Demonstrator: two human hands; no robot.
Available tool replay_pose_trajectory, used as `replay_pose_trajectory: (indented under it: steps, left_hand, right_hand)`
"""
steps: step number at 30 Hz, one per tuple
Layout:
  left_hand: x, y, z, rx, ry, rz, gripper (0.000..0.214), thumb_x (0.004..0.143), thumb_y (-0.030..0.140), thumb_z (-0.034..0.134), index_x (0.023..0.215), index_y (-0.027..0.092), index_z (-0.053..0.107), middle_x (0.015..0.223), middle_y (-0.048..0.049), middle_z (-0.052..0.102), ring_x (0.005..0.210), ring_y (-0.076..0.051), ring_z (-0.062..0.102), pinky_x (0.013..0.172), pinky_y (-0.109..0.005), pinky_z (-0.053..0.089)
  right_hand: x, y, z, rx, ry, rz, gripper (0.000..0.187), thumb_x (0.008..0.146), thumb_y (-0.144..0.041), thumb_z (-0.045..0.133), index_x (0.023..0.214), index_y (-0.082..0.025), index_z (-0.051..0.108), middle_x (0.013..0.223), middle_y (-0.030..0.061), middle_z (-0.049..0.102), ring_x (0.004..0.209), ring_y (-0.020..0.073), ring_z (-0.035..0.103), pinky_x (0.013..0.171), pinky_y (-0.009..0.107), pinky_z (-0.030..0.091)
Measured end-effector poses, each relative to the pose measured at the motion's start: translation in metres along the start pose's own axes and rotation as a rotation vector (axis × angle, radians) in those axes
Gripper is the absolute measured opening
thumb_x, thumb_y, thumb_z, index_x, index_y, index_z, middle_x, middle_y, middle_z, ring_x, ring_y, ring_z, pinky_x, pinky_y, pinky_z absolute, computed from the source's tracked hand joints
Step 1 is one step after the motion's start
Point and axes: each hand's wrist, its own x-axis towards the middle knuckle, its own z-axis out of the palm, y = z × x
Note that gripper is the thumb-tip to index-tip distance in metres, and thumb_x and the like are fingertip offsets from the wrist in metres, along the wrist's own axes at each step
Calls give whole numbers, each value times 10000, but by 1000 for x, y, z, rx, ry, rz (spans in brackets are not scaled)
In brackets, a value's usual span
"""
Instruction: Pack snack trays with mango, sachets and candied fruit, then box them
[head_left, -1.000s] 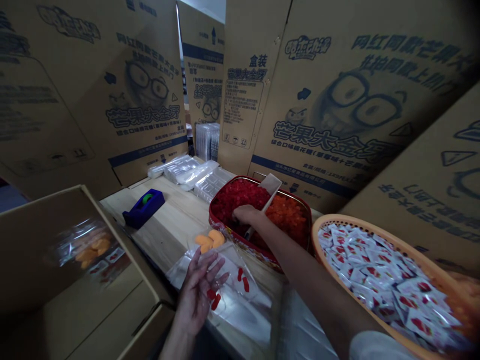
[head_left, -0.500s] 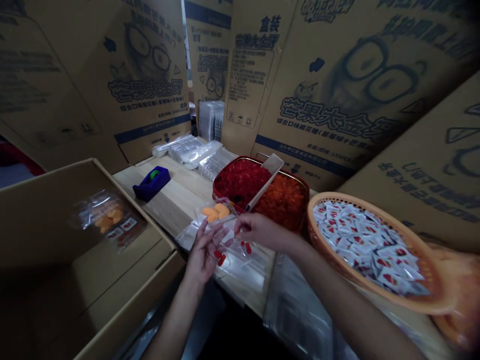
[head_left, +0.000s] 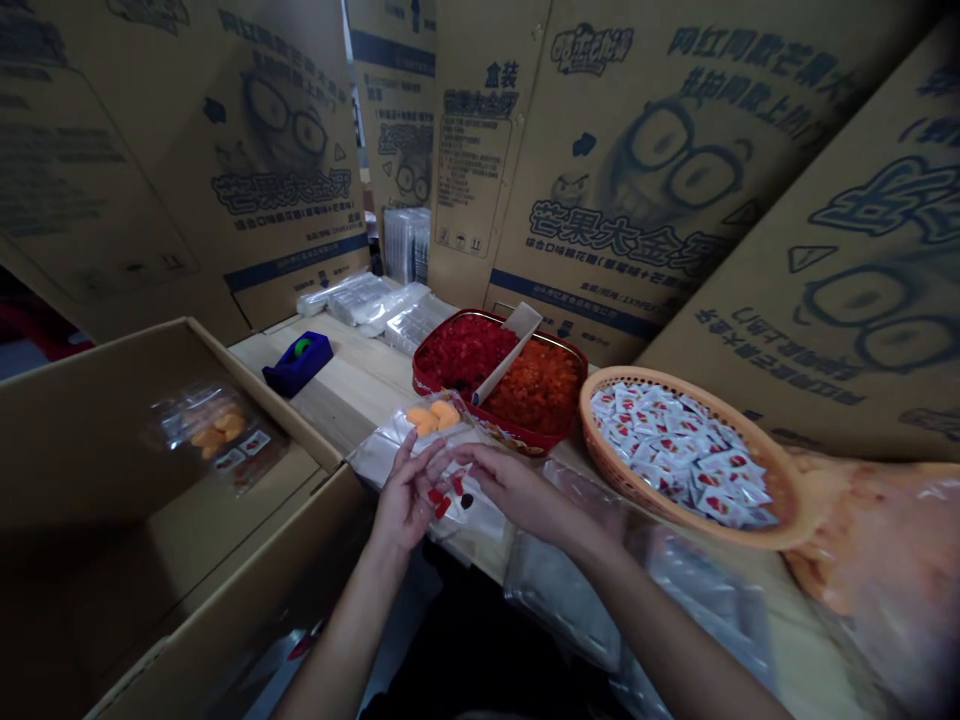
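My left hand is palm up, with its thumb and fingers curled at a clear plastic bag. From the other side my right hand reaches in, fingertips at the same thin film near the left fingers. Small red pieces and a dark round piece show between the two hands. Just beyond the fingers, plump orange pieces lie in clear wrapping on the table. Where exactly each fingertip pinches the film is hard to see.
Left stands an open carton holding a filled clear packet. Behind are a blue tape dispenser, flat clear packs and a red tin of red and orange pieces with a scoop. An orange basket of sachets sits right.
My right hand has moved closer to my left, its fingers now stretched toward the left fingertips. The dark round piece has come into sight. The view has shifted to the right.
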Motion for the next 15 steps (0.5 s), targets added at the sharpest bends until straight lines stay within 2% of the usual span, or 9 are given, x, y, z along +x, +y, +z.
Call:
replay_pose_trajectory:
  steps: [2, 4, 6, 8, 10, 12, 13, 15]
  left_hand:
    - [-2, -1, 2, -9, -16, -6, 527, 758, 114, 536, 1227, 279, 359, 1137, -97, 577, 992, -229, 595, 837, -424, 465]
    - [-5, -2, 3, -9, -26, -18, 530, 760, 110, 532, 1229, 280, 353, 1150, -101, 570, 1026, -245, 580, 845, -438, 461]
    - [-9, -2, 3, 0, -30, -38, 527, 763, 112, 529, 1230, 281, 352, 1157, -103, 565, 1049, -254, 569, 855, -448, 457]
    - [-14, -2, 2, 14, -32, -62, 519, 768, 114, 524, 1228, 285, 354, 1167, -104, 559, 1073, -262, 555, 865, -453, 453]
    - [-18, -3, 1, 33, -35, -84, 504, 774, 116, 519, 1221, 287, 364, 1180, -105, 552, 1090, -269, 544, 870, -454, 453]
    - [-21, -5, 0, 51, -45, -105, 493, 780, 117, 517, 1218, 289, 370, 1196, -109, 543, 1104, -277, 533, 876, -460, 449]
    - [-22, -6, -1, 59, -53, -115, 491, 783, 117, 516, 1220, 290, 370, 1202, -110, 539, 1108, -281, 529, 880, -466, 446]
    - [-25, -11, -1, 73, -65, -139, 496, 788, 120, 513, 1229, 292, 364, 1208, -111, 536, 1111, -286, 526, 889, -481, 438]
  right_hand:
    - [-8, 3, -5, -39, 71, 8, 320, 793, -69, 367, 1027, -187, 548, 1020, 45, 618, 941, 132, 556, 846, 268, 412]
    - [-17, 14, -20, -135, 222, 36, 276, 800, -115, 380, 1004, -194, 549, 981, 43, 617, 908, 142, 560, 814, 269, 422]
    - [-27, 32, -45, -296, 434, 117, 215, 805, -168, 401, 951, -191, 557, 943, 53, 606, 886, 158, 557, 784, 271, 423]
    - [-37, 55, -78, -505, 608, 274, 191, 796, -185, 419, 927, -174, 558, 946, 80, 591, 889, 178, 551, 779, 279, 413]
    - [-48, 79, -109, -674, 560, 541, 204, 763, -195, 475, 939, -150, 568, 973, 121, 584, 882, 210, 554, 758, 297, 407]
    - [-56, 100, -133, -621, 352, 771, 259, 695, -177, 549, 948, -136, 590, 938, 131, 607, 822, 220, 571, 705, 291, 413]
    - [-59, 109, -140, -581, 289, 820, 277, 657, -153, 574, 932, -141, 605, 913, 120, 622, 788, 211, 577, 680, 277, 414]
    - [-62, 121, -146, -504, 226, 828, 303, 599, -108, 594, 893, -169, 632, 877, 76, 646, 741, 180, 577, 655, 244, 411]
